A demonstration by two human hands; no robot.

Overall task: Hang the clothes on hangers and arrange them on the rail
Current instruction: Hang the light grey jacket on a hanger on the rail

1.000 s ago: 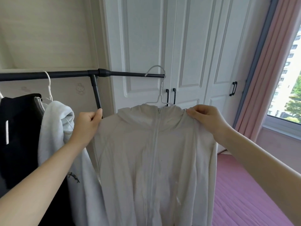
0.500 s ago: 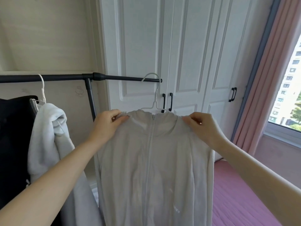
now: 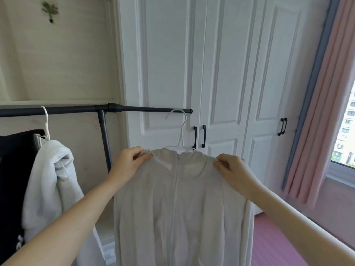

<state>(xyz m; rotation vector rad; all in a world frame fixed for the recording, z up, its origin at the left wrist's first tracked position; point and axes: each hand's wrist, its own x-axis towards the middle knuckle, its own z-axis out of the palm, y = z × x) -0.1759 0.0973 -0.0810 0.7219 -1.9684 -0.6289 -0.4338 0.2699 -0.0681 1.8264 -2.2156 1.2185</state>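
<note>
Head view, hands pinch jacket [image 3: 178, 208] shoulders

Jacket [image 3: 178, 208] soft matt cloth; rail [image 3: 149, 109] matt dark metal.

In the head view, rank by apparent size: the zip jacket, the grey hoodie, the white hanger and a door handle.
1. Zip jacket, though it is nearest the camera, which inflates it.
2. Grey hoodie, partly cut off at the frame's edge.
3. White hanger, partly hidden in the jacket.
4. Door handle.
</note>
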